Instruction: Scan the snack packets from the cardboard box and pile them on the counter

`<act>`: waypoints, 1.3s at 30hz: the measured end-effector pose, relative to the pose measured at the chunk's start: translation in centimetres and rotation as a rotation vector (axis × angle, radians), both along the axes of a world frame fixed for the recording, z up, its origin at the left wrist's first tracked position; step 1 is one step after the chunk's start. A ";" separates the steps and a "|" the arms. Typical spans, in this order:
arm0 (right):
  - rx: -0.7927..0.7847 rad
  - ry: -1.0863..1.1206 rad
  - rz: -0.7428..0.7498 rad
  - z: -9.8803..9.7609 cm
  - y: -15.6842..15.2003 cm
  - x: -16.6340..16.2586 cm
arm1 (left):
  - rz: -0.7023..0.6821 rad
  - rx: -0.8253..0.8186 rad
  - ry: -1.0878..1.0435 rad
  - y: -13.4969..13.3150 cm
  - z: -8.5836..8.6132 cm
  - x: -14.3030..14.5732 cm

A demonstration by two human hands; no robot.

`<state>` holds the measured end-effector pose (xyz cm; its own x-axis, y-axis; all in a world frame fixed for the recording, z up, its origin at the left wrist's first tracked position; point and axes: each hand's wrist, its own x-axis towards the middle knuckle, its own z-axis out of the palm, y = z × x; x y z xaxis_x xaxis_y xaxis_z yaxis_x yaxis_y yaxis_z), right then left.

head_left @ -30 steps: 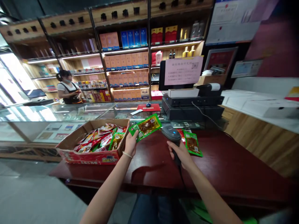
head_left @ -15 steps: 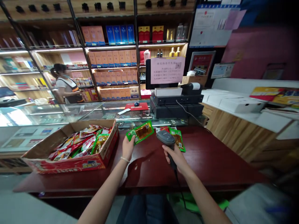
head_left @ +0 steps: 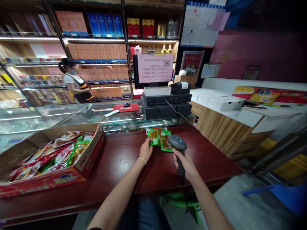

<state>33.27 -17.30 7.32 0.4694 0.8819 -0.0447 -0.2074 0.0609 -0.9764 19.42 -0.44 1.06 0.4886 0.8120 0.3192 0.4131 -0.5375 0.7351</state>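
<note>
My left hand (head_left: 145,150) has its fingers closed on the edge of a green snack packet (head_left: 153,136) with a brown-gold window, low over the table or touching it. Beside it lies a second green snack packet (head_left: 165,141), with red and white packaging showing behind the two. In my right hand (head_left: 185,161) is a dark grey barcode scanner (head_left: 177,142), held by its handle, a small blue light lit on top. The scanner head partly covers the second packet. A cable hangs from the handle down past the table edge.
At the left, an open cardboard box (head_left: 92,155) holds many snack packets on the dark red table (head_left: 115,166). Behind stand a glass counter (head_left: 96,118), a computer mouse (head_left: 126,104) and a register (head_left: 165,105) with a pink notice. A person (head_left: 76,83) stands before the shelves.
My left hand has moved right and down, bringing its packet from the air to beside the other green one. The scanner stays in my right hand. The view has turned right.
</note>
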 end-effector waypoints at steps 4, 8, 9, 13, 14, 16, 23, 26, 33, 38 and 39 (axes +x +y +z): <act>-0.014 0.033 -0.002 -0.5 0.1 0.6 | -0.185 0.097 0.228 0.1 -0.4 1.7; -0.027 0.045 0.003 -1.0 0.5 0.8 | -0.164 0.109 0.202 0.4 -0.7 1.5; -0.030 0.045 0.003 -1.0 0.5 0.7 | -0.154 0.109 0.167 0.5 -0.8 1.4; -0.041 0.032 0.015 -0.5 0.6 0.2 | -0.095 0.093 -0.003 0.7 -1.2 0.7; -0.040 0.024 0.021 -0.3 0.6 -0.1 | -0.071 0.090 -0.041 0.7 -1.2 0.5; -0.036 0.010 0.044 0.1 0.6 -0.7 | -0.031 0.092 -0.102 0.7 -1.0 -0.4; -0.030 -0.023 0.145 1.1 1.5 -4.6 | 0.099 0.165 -0.251 -1.2 2.7 -7.8; -0.006 -0.035 0.220 1.6 2.5 -7.3 | 0.147 0.228 -0.281 -2.7 5.5 -12.3; 0.034 -0.053 0.418 2.5 5.7 -14.6 | 0.282 0.374 -0.305 -4.8 11.5 -23.9; 0.046 -0.059 0.510 2.9 7.7 -19.0 | 0.468 0.326 -0.255 -3.2 13.3 -32.0; 0.044 -0.062 0.518 3.0 8.0 -19.7 | 0.486 0.291 -0.229 -2.6 13.3 -33.4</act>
